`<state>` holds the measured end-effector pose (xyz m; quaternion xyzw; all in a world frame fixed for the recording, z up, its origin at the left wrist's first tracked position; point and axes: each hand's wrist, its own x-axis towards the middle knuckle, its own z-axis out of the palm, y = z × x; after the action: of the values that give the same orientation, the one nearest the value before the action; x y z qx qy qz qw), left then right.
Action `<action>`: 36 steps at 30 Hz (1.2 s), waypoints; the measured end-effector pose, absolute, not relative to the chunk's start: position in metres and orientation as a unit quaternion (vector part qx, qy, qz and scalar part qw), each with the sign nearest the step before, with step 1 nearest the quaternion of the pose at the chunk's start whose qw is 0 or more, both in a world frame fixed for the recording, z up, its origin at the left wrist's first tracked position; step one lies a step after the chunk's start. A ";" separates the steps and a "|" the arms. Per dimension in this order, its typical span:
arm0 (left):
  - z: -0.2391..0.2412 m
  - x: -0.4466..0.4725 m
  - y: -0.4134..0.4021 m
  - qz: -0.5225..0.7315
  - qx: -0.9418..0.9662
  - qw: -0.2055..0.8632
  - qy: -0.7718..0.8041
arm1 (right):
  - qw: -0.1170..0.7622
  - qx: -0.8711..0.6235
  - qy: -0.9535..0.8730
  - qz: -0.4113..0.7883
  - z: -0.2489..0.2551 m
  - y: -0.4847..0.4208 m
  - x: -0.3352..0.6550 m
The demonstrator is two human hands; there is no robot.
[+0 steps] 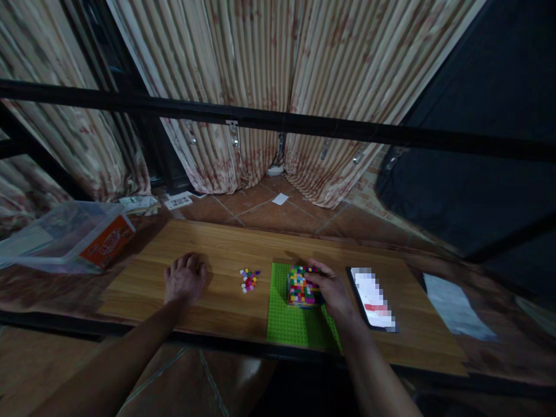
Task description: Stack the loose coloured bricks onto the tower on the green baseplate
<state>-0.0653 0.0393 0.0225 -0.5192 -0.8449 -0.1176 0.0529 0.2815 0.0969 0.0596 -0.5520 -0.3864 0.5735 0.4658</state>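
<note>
A green baseplate (pixel 286 324) lies on the wooden board (pixel 226 255). On it stands a multicoloured block of small bricks (pixel 299 285). My right hand (pixel 333 289) rests against the block's right side, fingers curled over its top edge. A small pile of loose coloured bricks (pixel 249 279) lies left of the plate. My left hand (pixel 185 278) sits knuckles-up on the board, fingers curled under, further left of the pile and apart from it.
A phone (pixel 373 298) lies right of the baseplate. A clear plastic box with an orange label (pixel 82 234) stands at the far left. A white sheet (pixel 456 304) lies at the right. Curtains (pixel 269 87) and a black bar (pixel 278 121) are behind.
</note>
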 end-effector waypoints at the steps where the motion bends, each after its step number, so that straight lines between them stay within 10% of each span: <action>1: 0.022 -0.066 0.039 -0.118 -0.520 0.053 -0.844 | 0.464 -0.552 -0.386 0.575 0.059 0.097 0.282; 9: 0.021 -0.065 0.040 -0.127 -0.516 0.054 -0.846 | 0.463 -0.543 -0.442 0.544 0.056 0.094 0.287; 17: 0.020 -0.064 0.040 -0.140 -0.516 0.045 -0.844 | 0.489 -0.569 -0.613 0.248 0.075 0.058 0.265; 36: 0.019 -0.066 0.040 -0.144 -0.518 0.054 -0.841 | 0.324 -0.498 -0.783 0.185 0.023 0.039 0.151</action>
<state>-0.0655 0.0397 0.0188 -0.5182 -0.8414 -0.1435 0.0541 0.1510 0.0385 0.0235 -0.4980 -0.7829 0.1855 0.3235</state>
